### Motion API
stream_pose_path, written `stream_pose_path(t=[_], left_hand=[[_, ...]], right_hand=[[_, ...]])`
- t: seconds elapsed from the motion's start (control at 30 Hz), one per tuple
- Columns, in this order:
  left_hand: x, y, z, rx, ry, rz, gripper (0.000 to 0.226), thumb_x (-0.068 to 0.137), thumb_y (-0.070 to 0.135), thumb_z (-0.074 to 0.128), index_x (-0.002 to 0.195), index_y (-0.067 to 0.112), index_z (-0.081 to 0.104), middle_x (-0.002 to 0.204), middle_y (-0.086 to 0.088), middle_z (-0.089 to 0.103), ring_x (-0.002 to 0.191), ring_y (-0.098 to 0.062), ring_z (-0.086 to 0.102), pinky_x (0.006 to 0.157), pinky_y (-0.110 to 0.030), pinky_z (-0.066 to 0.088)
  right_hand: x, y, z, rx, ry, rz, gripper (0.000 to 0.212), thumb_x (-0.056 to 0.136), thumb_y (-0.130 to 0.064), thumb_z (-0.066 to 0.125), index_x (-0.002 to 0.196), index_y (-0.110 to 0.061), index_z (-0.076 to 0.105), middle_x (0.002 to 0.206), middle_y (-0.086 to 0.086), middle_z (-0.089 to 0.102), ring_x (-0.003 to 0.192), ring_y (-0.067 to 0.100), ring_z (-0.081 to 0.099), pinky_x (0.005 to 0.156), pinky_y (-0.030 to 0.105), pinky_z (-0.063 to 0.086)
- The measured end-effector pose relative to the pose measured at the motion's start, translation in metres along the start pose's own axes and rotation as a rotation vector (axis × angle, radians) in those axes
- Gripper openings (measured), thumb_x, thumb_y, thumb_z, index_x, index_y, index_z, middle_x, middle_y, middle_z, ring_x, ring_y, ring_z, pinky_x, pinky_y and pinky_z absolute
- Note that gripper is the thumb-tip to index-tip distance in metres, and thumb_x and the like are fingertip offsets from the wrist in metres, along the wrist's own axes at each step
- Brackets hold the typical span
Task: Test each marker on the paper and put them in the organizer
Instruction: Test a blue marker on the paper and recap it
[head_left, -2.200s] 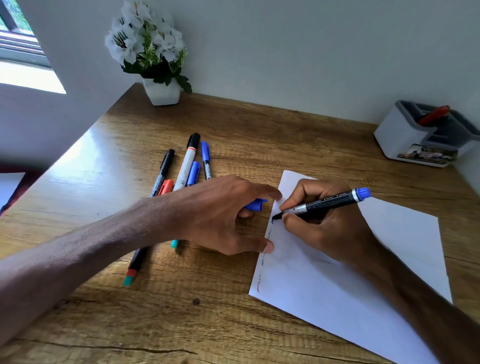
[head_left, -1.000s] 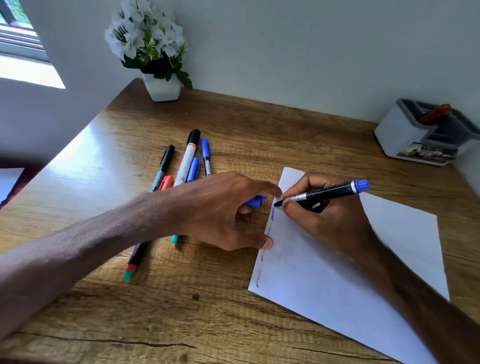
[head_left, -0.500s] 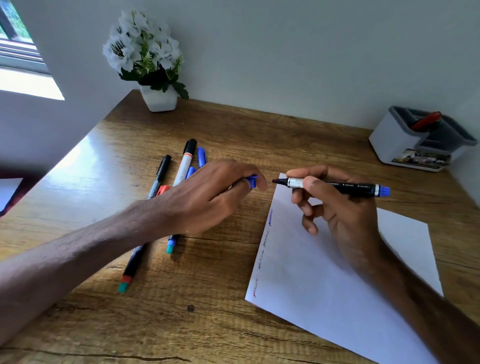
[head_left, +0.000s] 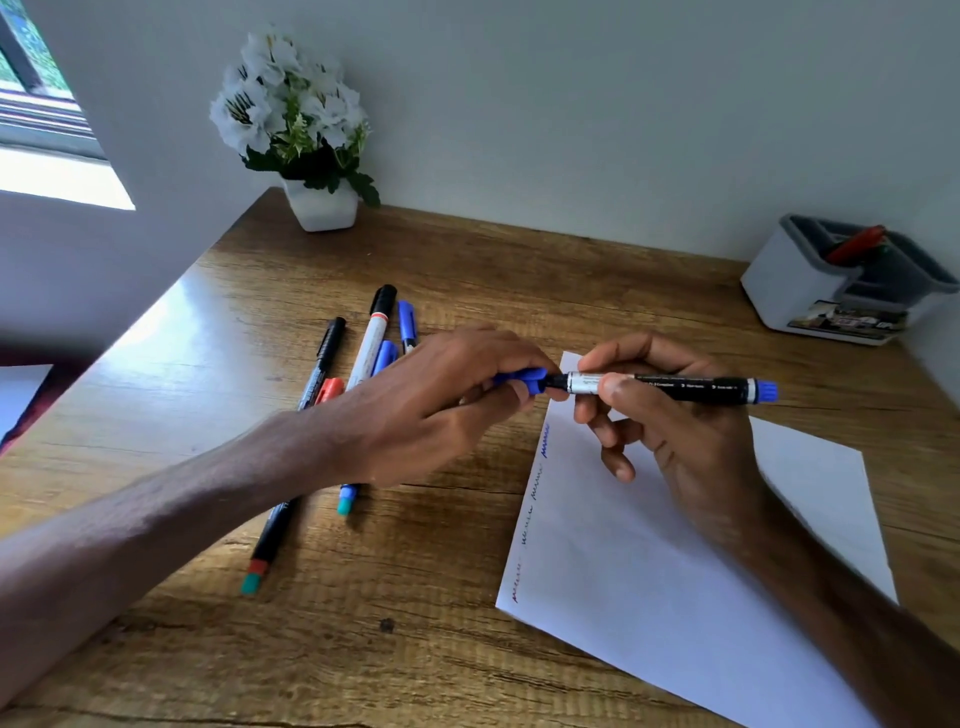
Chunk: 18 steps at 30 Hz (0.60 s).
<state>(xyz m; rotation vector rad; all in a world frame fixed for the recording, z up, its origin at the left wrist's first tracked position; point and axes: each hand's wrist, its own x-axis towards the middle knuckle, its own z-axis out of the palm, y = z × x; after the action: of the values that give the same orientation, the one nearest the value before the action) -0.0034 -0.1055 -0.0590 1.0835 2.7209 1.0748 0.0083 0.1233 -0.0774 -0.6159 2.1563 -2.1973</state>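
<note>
Wood-grain brown desk (head_left: 415, 649), white paper (head_left: 649, 597) — black marker (head_left: 691, 388), blue cap (head_left: 519, 376).

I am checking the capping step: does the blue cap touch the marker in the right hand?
Touching. The head view shows the blue cap, held by the left hand, meeting the black tip of the marker with no gap.

Two bare forearms reach forward over the desk. The left hand (head_left: 447, 400) pinches a small blue plastic cap (head_left: 519, 376); the right hand (head_left: 675, 436), fingers curled, holds a black blue-ended marker (head_left: 685, 387) level, tip to cap.
</note>
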Motion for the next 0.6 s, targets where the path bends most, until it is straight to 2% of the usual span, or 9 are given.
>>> stream_pose_path(t=[0.1,0.17,0.23,0.27,0.33,0.4,0.5,0.6], left_hand=[[0.0014,-0.0013,0.0030,0.109,0.027,0.072,0.028,0.104,0.020,0.049,0.128,0.015,0.064,0.105,0.014,0.063,0.097,-0.004,0.055,0.082,-0.015,0.040],[0.0022,-0.0019,0.0032,0.132,0.036,0.111,0.033,0.104,0.019,0.053,0.136,0.016,0.060,0.113,0.014,0.064,0.103,-0.003,0.057,0.085,-0.016,0.044],[0.0029,-0.0010,0.0020,-0.002,0.035,0.069,0.037,0.103,0.020,0.055,0.140,0.019,0.058,0.126,0.013,0.066,0.110,-0.004,0.062,0.084,-0.021,0.053],[0.0029,0.0001,0.0011,-0.130,0.033,0.017,0.036,0.102,0.021,0.057,0.138,0.020,0.059,0.127,0.012,0.067,0.108,-0.005,0.065,0.079,-0.022,0.056],[0.0038,0.0019,0.0002,-0.361,0.040,-0.043,0.031,0.099,0.022,0.060,0.129,0.018,0.067,0.117,0.006,0.072,0.089,-0.016,0.069,0.064,-0.024,0.055],[0.0041,0.0023,0.0013,-0.459,0.054,-0.030,0.027,0.098,0.021,0.060,0.121,0.014,0.072,0.102,-0.001,0.075,0.075,-0.032,0.065,0.055,-0.029,0.052],[0.0042,0.0029,0.0049,-0.534,0.024,-0.024,0.023,0.100,0.017,0.058,0.113,0.007,0.073,0.086,-0.001,0.071,0.068,-0.038,0.059,0.052,-0.028,0.048],[0.0045,0.0027,0.0060,-0.627,-0.004,-0.025,0.023,0.098,0.017,0.059,0.110,0.004,0.075,0.082,-0.003,0.070,0.066,-0.044,0.055,0.050,-0.025,0.045]], right_hand=[[0.0002,0.0004,0.0012,-0.048,-0.008,-0.007,0.015,0.091,-0.004,0.061,0.104,0.003,0.063,0.077,0.014,0.072,0.056,0.022,0.060,0.041,0.028,0.048],[0.0000,-0.0006,0.0021,-0.068,-0.022,-0.019,0.014,0.091,-0.003,0.059,0.104,0.003,0.061,0.079,0.015,0.074,0.057,0.023,0.063,0.040,0.029,0.050],[0.0005,-0.0022,0.0018,-0.048,-0.011,-0.017,0.010,0.091,-0.004,0.062,0.100,0.001,0.061,0.079,0.014,0.076,0.057,0.023,0.065,0.040,0.029,0.050],[0.0010,-0.0029,0.0016,-0.025,-0.004,-0.014,0.010,0.091,-0.006,0.065,0.098,0.001,0.062,0.079,0.015,0.076,0.056,0.023,0.065,0.040,0.028,0.050],[0.0025,-0.0038,0.0007,0.001,0.007,-0.036,0.015,0.091,-0.010,0.072,0.097,0.002,0.064,0.079,0.016,0.076,0.055,0.024,0.066,0.040,0.026,0.049],[0.0033,-0.0039,0.0002,-0.002,0.006,-0.068,0.016,0.090,-0.012,0.072,0.094,0.002,0.065,0.077,0.016,0.076,0.053,0.024,0.065,0.040,0.025,0.049],[0.0020,-0.0024,-0.0006,-0.019,-0.041,-0.120,0.005,0.094,-0.006,0.069,0.093,-0.002,0.067,0.075,0.016,0.075,0.049,0.024,0.064,0.041,0.025,0.048],[0.0006,-0.0014,-0.0010,-0.047,-0.077,-0.157,0.004,0.092,-0.005,0.068,0.094,-0.001,0.067,0.074,0.016,0.075,0.047,0.025,0.063,0.041,0.024,0.048]])
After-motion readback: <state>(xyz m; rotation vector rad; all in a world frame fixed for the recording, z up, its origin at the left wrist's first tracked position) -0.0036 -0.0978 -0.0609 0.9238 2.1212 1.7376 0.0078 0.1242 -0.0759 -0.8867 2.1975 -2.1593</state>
